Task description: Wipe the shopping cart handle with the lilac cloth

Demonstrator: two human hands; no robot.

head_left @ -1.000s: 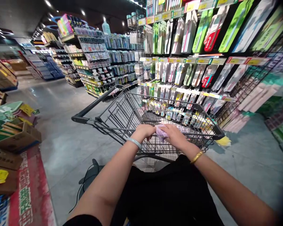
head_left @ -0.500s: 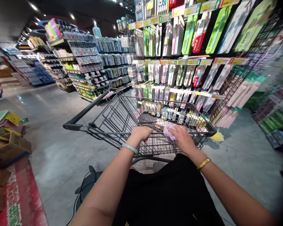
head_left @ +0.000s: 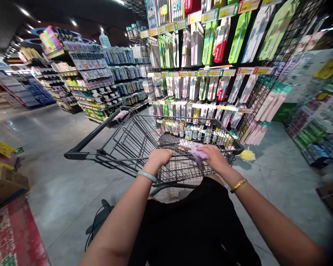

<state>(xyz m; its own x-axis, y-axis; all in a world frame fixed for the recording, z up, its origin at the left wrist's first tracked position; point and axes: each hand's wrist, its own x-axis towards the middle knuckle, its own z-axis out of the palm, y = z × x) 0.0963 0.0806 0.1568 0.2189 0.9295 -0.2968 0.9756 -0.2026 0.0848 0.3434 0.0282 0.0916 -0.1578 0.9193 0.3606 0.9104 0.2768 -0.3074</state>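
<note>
My left hand (head_left: 159, 157) is closed around the handle bar of a black wire shopping cart (head_left: 105, 140). My right hand (head_left: 215, 159) grips the same bar a little to the right, with a crumpled pale purple cloth (head_left: 197, 152) bunched under its fingers. The cart's basket looks bare through the wires. A light bracelet is on my left wrist and a gold one on my right.
A rack of hanging toothbrush packs (head_left: 211, 66) stands right behind the cart. Long shelves of goods (head_left: 100, 81) run off to the left rear. Cardboard boxes (head_left: 2, 181) and a red mat sit at the left. A yellow scrap (head_left: 246, 155) lies on the grey floor.
The view has swung to the right, so the boxes slid toward the left edge. My hands have parted along the handle, the right one carrying the purple cloth to the right.
</note>
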